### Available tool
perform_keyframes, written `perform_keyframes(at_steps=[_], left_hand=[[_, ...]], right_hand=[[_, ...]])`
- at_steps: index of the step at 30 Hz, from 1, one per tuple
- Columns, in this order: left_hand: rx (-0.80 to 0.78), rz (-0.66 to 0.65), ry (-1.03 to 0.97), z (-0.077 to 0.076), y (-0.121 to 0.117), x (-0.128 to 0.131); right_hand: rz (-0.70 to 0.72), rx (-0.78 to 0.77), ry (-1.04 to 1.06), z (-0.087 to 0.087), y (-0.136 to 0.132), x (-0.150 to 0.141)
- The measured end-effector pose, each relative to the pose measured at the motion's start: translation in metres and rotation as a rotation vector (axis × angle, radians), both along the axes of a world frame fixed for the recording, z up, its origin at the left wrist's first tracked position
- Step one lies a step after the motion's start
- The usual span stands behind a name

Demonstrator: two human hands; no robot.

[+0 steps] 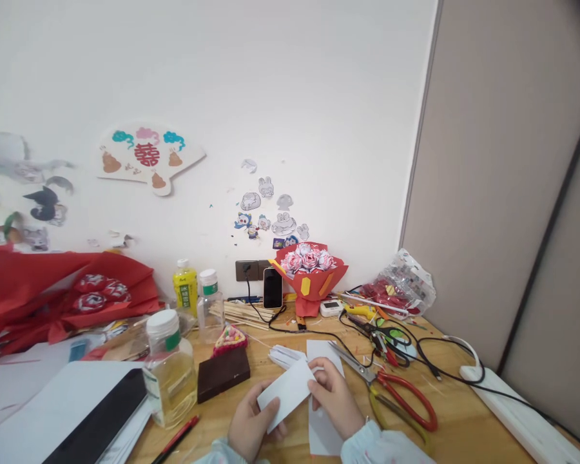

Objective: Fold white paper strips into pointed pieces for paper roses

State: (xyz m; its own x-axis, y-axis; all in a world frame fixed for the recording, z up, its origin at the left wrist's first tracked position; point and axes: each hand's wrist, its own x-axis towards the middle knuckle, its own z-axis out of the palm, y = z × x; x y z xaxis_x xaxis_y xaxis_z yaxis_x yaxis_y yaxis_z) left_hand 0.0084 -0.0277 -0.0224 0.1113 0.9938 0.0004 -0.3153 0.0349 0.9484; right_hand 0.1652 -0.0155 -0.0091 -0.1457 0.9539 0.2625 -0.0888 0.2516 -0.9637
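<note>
A small white paper rectangle (291, 394) is held tilted above the table between both hands. My left hand (252, 415) grips its lower left edge, thumb on top and fingers underneath. At its upper right corner, my right hand (336, 396) pinches the paper between thumb and fingers. Beneath my right hand lies a longer white paper strip (325, 438), partly covered by that hand. Just behind the held piece rests a small stack of white paper strips (286, 355). Scissors with red and yellow handles (408, 396) lie to the right of my right hand, blades towards the strip.
A dark brown block (223, 374), a clear jar of yellowish liquid (171, 380) and a red pen (176, 439) sit to the left. Behind stand a red-wrapped bouquet (310, 287) and a phone (272, 288). Black cables (415, 361) and a white power strip (522, 415) occupy the right.
</note>
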Motion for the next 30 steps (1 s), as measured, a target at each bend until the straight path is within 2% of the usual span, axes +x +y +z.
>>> perform_keyframes(at_steps=[4,9,12,16,20,24,30], left_hand=[[-0.027,0.057,-0.061,-0.001,0.006,-0.007],[-0.072,-0.008,-0.102,0.002,0.008,-0.009],[-0.104,-0.044,-0.102,0.003,0.007,-0.01],[-0.123,0.033,-0.122,0.005,0.008,-0.011],[-0.088,0.123,-0.178,0.01,0.006,-0.009],[0.014,0.105,-0.233,0.014,0.005,-0.006],[0.026,0.129,-0.295,0.005,0.011,-0.005]], right_hand=[[0.022,0.083,-0.045,0.005,-0.004,0.003],[-0.041,0.264,-0.235,0.005,-0.004,0.006],[-0.04,0.244,-0.286,0.003,-0.003,0.005],[-0.103,0.196,-0.282,0.001,-0.002,0.003],[-0.169,0.243,-0.278,0.001,-0.002,-0.001],[-0.229,0.232,-0.278,-0.001,-0.002,-0.005],[-0.226,0.184,-0.308,-0.001,-0.006,-0.013]])
